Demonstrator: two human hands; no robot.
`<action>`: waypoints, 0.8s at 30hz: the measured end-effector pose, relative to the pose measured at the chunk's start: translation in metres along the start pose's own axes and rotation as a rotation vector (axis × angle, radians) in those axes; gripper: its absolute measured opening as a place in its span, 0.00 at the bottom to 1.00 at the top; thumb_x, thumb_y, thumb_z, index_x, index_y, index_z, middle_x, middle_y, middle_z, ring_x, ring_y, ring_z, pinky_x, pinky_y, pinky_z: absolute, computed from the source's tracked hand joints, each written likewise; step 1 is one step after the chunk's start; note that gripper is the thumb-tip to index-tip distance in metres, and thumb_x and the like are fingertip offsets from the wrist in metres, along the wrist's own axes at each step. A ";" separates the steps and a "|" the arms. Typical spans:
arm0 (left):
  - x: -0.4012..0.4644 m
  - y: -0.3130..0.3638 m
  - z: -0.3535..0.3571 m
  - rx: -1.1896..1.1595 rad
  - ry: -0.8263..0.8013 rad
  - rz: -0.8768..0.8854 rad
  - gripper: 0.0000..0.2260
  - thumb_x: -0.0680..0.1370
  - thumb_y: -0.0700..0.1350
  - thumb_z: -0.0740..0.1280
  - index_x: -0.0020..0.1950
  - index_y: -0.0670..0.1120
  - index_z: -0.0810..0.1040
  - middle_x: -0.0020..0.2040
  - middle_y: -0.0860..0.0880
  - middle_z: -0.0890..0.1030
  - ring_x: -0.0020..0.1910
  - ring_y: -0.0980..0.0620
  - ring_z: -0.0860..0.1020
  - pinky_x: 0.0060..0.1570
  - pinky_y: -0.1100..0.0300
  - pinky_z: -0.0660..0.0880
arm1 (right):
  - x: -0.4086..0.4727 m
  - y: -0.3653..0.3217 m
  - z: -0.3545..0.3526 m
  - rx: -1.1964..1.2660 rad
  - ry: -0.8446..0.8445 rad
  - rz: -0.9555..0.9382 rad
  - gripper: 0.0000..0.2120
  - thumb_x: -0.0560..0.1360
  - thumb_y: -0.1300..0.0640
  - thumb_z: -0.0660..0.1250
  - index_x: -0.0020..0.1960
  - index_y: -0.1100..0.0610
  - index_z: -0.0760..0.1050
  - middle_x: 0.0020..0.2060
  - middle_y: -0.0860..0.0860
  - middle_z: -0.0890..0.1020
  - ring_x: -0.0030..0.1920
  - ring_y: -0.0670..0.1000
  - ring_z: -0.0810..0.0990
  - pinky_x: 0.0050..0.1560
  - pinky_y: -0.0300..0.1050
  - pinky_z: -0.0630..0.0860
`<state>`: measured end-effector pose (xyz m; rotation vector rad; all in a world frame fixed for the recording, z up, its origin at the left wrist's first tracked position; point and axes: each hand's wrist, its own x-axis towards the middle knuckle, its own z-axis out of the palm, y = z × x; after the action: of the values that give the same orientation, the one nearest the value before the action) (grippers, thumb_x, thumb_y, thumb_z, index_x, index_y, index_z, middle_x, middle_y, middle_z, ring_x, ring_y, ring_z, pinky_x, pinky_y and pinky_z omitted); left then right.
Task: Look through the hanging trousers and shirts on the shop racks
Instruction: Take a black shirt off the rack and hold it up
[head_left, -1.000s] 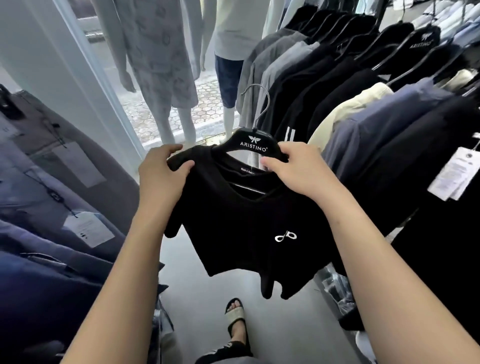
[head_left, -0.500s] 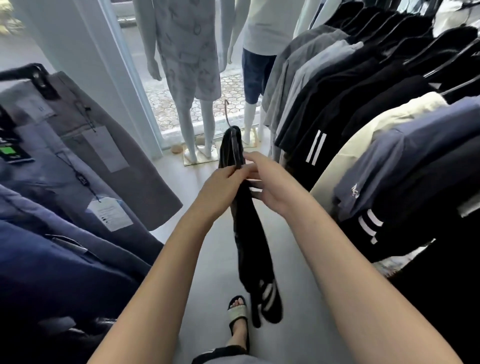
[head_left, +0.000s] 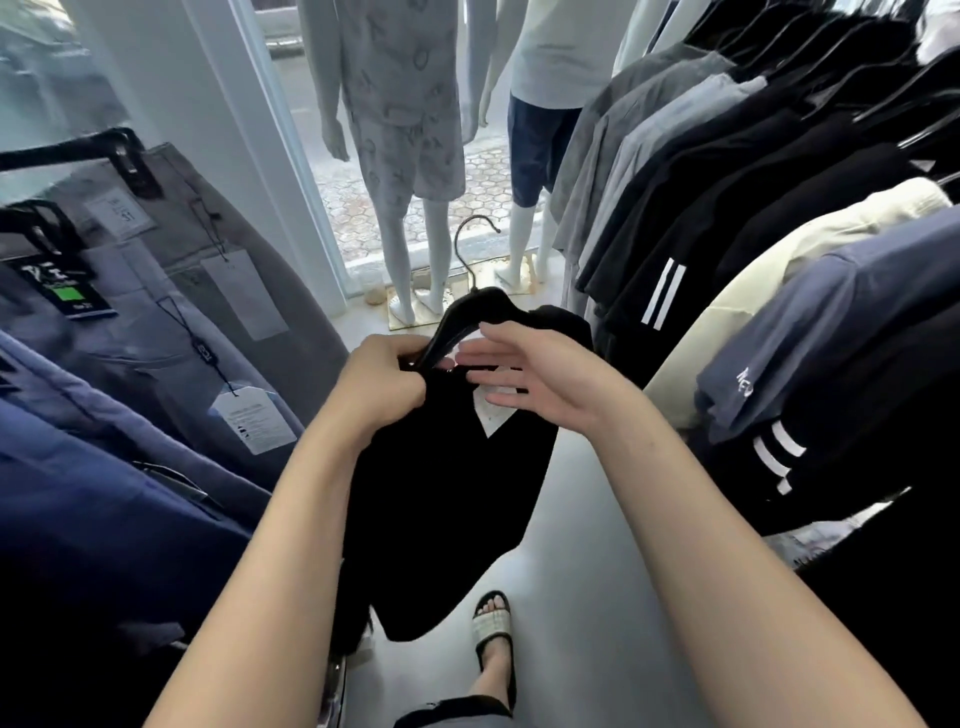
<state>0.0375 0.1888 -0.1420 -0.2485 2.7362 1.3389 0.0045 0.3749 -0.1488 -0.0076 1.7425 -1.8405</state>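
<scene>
A black T-shirt on a black hanger hangs in front of me, off the rack, its back side turned up. My left hand grips the hanger's left shoulder and the shirt's collar. My right hand hovers flat over the neckline with fingers spread, touching or just above the white label. Trousers in grey and blue hang on the left rack. Shirts in grey, black, cream and navy hang on the right rack.
Two white mannequins stand in the shop window straight ahead, behind a white pillar. Price tags dangle from the trousers. The pale floor runs between the racks, and my sandalled foot stands on it.
The shirt has been turned from edge-on to its back side facing me. My right hand has let go and opened over the collar. My left hand still holds the hanger.
</scene>
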 end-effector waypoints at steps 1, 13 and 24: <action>-0.002 -0.001 -0.005 -0.012 0.017 -0.014 0.25 0.63 0.33 0.61 0.46 0.58 0.85 0.41 0.58 0.85 0.43 0.52 0.83 0.44 0.59 0.77 | -0.006 -0.004 -0.004 -0.015 0.025 -0.052 0.15 0.78 0.49 0.69 0.59 0.56 0.81 0.54 0.50 0.86 0.58 0.51 0.82 0.65 0.51 0.75; -0.024 0.032 -0.032 0.042 -0.133 0.172 0.22 0.64 0.29 0.65 0.42 0.53 0.87 0.40 0.48 0.86 0.32 0.59 0.77 0.35 0.66 0.70 | -0.047 -0.006 -0.014 -0.983 0.462 -0.305 0.09 0.72 0.44 0.71 0.44 0.50 0.81 0.39 0.45 0.84 0.45 0.47 0.82 0.51 0.49 0.80; -0.045 0.087 -0.001 0.064 -0.244 0.394 0.20 0.67 0.27 0.67 0.44 0.51 0.87 0.38 0.53 0.86 0.34 0.63 0.80 0.35 0.74 0.72 | -0.130 -0.008 -0.040 -0.960 0.636 -0.266 0.12 0.75 0.45 0.68 0.39 0.52 0.80 0.35 0.48 0.84 0.42 0.49 0.82 0.47 0.50 0.79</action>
<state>0.0661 0.2449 -0.0672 0.4524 2.6972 1.2526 0.0922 0.4652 -0.0965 -0.0389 3.0489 -1.0193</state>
